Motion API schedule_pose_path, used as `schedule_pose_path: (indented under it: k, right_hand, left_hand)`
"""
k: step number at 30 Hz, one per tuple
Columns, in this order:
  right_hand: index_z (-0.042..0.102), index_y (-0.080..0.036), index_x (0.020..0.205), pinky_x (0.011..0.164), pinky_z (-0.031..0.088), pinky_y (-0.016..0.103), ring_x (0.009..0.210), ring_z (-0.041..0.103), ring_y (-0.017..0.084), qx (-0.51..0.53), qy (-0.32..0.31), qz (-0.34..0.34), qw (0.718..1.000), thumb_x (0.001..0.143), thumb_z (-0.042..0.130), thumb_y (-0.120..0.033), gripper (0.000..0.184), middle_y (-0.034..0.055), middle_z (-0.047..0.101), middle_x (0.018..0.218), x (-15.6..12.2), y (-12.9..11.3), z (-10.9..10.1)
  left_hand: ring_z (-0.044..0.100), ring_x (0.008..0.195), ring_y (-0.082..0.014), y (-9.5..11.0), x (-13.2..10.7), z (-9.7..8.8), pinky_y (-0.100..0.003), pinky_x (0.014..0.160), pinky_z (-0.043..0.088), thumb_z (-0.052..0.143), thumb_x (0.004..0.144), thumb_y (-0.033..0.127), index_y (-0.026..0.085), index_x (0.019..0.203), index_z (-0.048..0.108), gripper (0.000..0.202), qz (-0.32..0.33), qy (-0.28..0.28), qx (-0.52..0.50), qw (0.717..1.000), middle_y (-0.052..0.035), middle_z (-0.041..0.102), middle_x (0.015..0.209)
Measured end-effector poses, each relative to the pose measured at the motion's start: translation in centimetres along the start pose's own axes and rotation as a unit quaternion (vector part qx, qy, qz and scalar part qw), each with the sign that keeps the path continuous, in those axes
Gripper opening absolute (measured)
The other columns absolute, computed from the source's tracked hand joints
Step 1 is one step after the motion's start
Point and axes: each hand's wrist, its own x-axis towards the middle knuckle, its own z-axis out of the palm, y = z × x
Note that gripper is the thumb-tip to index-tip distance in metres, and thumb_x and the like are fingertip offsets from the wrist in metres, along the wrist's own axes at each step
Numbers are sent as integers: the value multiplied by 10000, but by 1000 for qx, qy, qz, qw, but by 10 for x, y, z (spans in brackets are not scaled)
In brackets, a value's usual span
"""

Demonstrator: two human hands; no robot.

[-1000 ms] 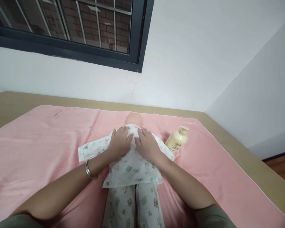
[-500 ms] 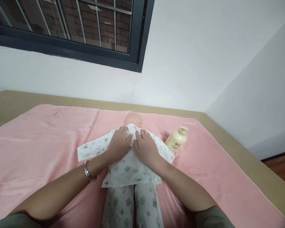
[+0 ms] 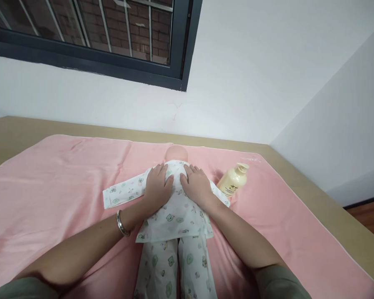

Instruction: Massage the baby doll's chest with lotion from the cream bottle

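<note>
A baby doll [image 3: 176,153] lies face down or with its face out of sight, its bare head towards the wall. It wears a white printed top [image 3: 165,222] and matching trousers [image 3: 191,265]. My left hand [image 3: 158,186] lies flat on the left upper part of the top, fingers stretched towards the head. On the right upper part rests my right hand [image 3: 197,185], also flat with its fingers extended. Neither hand grips anything. The left sleeve [image 3: 123,194] of the top spreads out sideways; the right one is partly hidden by my right hand and forearm.
A pale yellow pump bottle [image 3: 233,180] leans or lies beside the right sleeve. Under the doll is a pink sheet [image 3: 65,178] with some creases, laid over a wooden surface [image 3: 230,143]. Behind it rise a white wall [image 3: 237,74] and a dark-framed window [image 3: 112,68].
My hands have moved slightly apart, outward over the doll's upper back or chest. More of the top shows between them. The camera view has shifted a little.
</note>
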Motion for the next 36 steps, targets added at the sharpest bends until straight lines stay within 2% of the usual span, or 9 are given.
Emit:
schedule_pose_path:
  k: [4, 11, 14, 17, 23, 26, 29, 31, 36]
  right_hand:
    - [517, -70, 1298, 974, 388, 458, 1141, 575, 342, -69, -23, 39, 997, 1010, 297, -372, 473, 248, 610, 1242, -10, -11, -12]
    - [615, -133, 1128, 929, 408, 439, 1007, 645, 306, -25, -106, 74, 991, 1019, 255, -427, 477, 172, 693, 1065, -4, -2, -38]
    - [539, -117, 1293, 994, 386, 430, 1156, 587, 298, 22, -64, 42, 997, 1030, 252, -407, 485, 187, 643, 1232, 10, 6, -33]
    - [445, -97, 1403, 1119, 285, 430, 1364, 413, 264, 49, -14, -27, 998, 1027, 282, -309, 461, 179, 493, 1445, 11, 3, -17]
    - [402, -13, 1441, 1145, 267, 515, 1430, 300, 361, 12, -23, -76, 997, 996, 354, -317, 541, 259, 371, 1510, -35, -29, -10]
    - [424, -30, 1434, 1144, 285, 502, 1428, 316, 345, 27, -31, -70, 997, 1011, 317, -329, 529, 240, 397, 1502, -29, -23, -12]
    - [439, -58, 1429, 1142, 297, 483, 1405, 371, 309, 54, -30, -14, 998, 1026, 288, -348, 519, 213, 444, 1479, -1, -5, -7]
    - [429, -50, 1434, 1142, 297, 477, 1397, 386, 306, 56, -32, 17, 998, 1024, 300, -361, 531, 219, 452, 1472, 10, 1, -3]
    - [416, -25, 1443, 1158, 271, 477, 1408, 360, 326, 7, -20, -33, 999, 998, 352, -289, 522, 238, 433, 1477, -15, -16, -8]
  left_hand:
    - [440, 1340, -334, 1, 0, 0, -551, 1118, 315, 367, 935, 351, 120, 1322, 488, 467, 1, 2, 29, 1000, -189, 548, 1374]
    - [360, 1396, -364, 16, -11, -10, -548, 1144, 280, 413, 917, 406, 91, 1382, 434, 562, 15, -23, 54, 998, -205, 458, 1459]
    - [331, 1414, -360, 25, -20, -13, -546, 1149, 281, 402, 924, 363, 111, 1390, 437, 531, 43, -29, 39, 998, -183, 421, 1493]
    - [373, 1390, -334, 21, -15, -14, -528, 1137, 316, 383, 933, 323, 138, 1360, 473, 474, 61, -26, 14, 998, -162, 458, 1467]
    - [588, 1141, -279, -6, 17, -15, -471, 988, 468, 327, 950, 303, 161, 1213, 558, 378, 46, -46, -18, 998, -139, 650, 1183]
    - [518, 1253, -316, 3, 3, -14, -513, 1040, 416, 318, 957, 310, 123, 1271, 520, 418, 47, -30, -2, 998, -181, 595, 1282]
    - [324, 1418, -364, 22, -22, -14, -558, 1119, 316, 376, 949, 351, 96, 1396, 415, 516, 71, -27, 18, 997, -213, 414, 1485]
    - [277, 1442, -375, 27, -28, -14, -564, 1128, 304, 413, 942, 386, 103, 1429, 381, 564, 84, -35, 24, 996, -212, 359, 1526]
    - [467, 1318, -332, 7, 2, -14, -567, 1064, 386, 327, 970, 380, 153, 1336, 483, 457, 90, -48, 0, 995, -180, 557, 1350]
